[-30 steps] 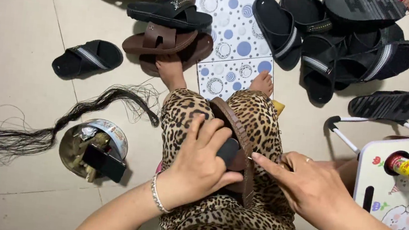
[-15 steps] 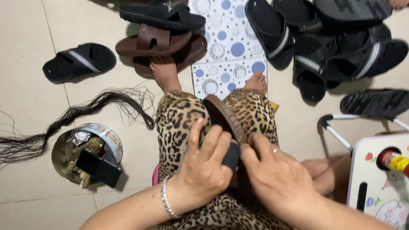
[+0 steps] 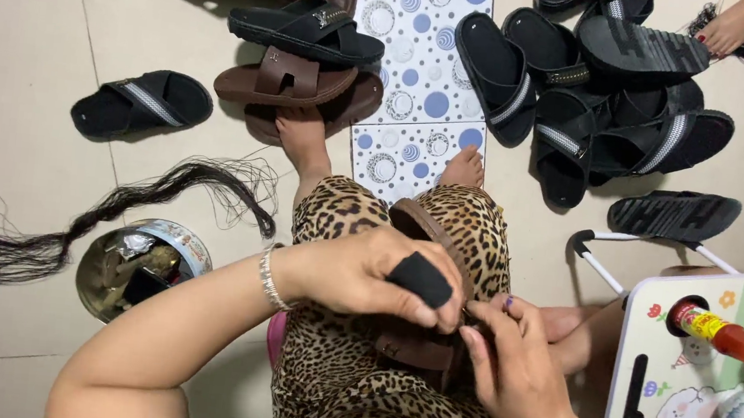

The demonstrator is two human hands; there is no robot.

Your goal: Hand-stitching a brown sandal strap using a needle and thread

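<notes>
Resting on the leopard-print lap at lower centre of the frame, the brown leather slide sandal (image 3: 431, 233) lies under both hands. Left hand (image 3: 364, 270) covers its middle, fingers curled down onto it, 1 fingertip in a black cap (image 3: 421, 278). Right hand (image 3: 516, 370) pinches at the sandal's edge, touching the left fingertips. Versus 0.5 s ago: hands sit tighter together, the left hand further over the strap.

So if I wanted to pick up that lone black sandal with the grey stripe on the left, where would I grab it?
Probably by the strap of the black grey-striped sandal. It lies sole-down on the tiled floor, and the band arches over the footbed, so fingers can hook under it from above.
</notes>
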